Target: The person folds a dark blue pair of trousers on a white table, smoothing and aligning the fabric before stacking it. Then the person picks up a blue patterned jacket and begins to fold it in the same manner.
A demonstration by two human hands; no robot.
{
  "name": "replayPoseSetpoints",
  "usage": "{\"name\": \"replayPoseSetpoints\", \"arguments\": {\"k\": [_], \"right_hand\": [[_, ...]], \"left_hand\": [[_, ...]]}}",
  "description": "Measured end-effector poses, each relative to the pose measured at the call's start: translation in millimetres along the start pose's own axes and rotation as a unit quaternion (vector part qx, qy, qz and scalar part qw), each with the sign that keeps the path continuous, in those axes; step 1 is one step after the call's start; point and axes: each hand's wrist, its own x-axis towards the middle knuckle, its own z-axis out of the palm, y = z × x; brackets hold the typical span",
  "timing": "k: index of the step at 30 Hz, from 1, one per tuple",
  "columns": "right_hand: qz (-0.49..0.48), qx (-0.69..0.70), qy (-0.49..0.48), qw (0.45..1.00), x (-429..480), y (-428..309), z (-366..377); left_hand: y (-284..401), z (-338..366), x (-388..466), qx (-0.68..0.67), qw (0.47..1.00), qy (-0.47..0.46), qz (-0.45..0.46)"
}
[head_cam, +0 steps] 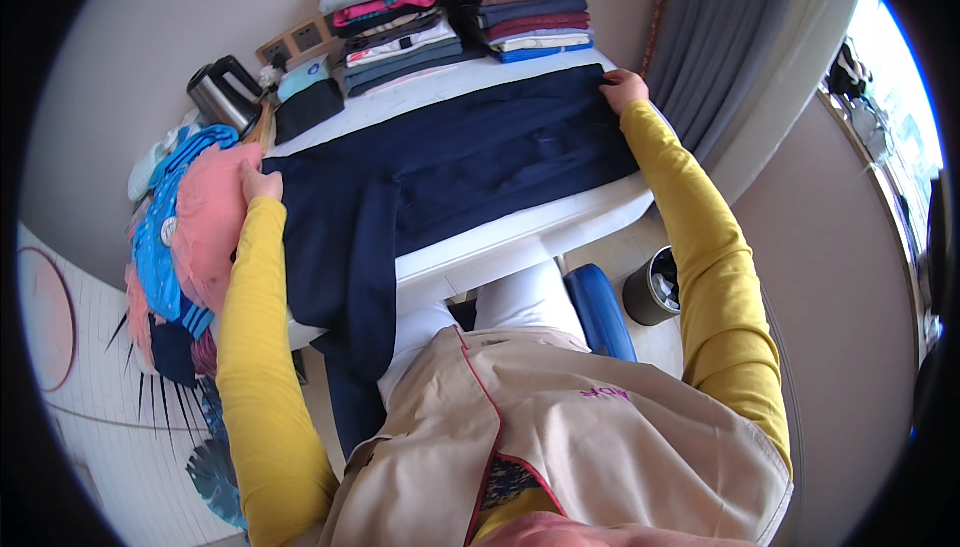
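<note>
Dark navy trousers lie spread across a white table. One part of them hangs over the table's front edge, towards my lap. My right hand pinches the far right corner of the cloth between thumb and fingers. At the left end, my left hand is at the trousers' edge, against a pink gauzy garment. Its fingertips are partly hidden, so which cloth they grip is unclear. The pink garment lies on a heap with a blue patterned garment.
Two stacks of folded clothes, a left stack and a right stack, stand along the back. Near the wall sockets are a steel kettle and a dark folded cloth. A waste bin and a blue seat are below.
</note>
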Motion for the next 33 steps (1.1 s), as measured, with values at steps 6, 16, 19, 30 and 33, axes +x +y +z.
{"name": "replayPoseSetpoints", "arguments": {"k": [6,16,19,30,33], "right_hand": [[-0.254,-0.136,-0.017,0.958,-64,-75,-2],[-0.301,-0.185,-0.225,0.908,-89,-68,6],[-0.302,-0.174,-0.23,0.908,-84,-50,-10],[-0.454,-0.04,-0.2,0.867,-93,-40,-34],[-0.446,-0.051,-0.184,0.874,-94,-41,-33]], "left_hand": [[104,-5,-70,0.0,0.9,-0.044,0.433],[138,14,-169,0.143,0.9,-0.299,0.284],[146,3,-195,0.15,0.886,-0.298,0.322],[74,-17,-110,0.062,0.894,-0.227,0.382],[46,-39,-80,0.163,0.904,-0.111,0.38]]}}
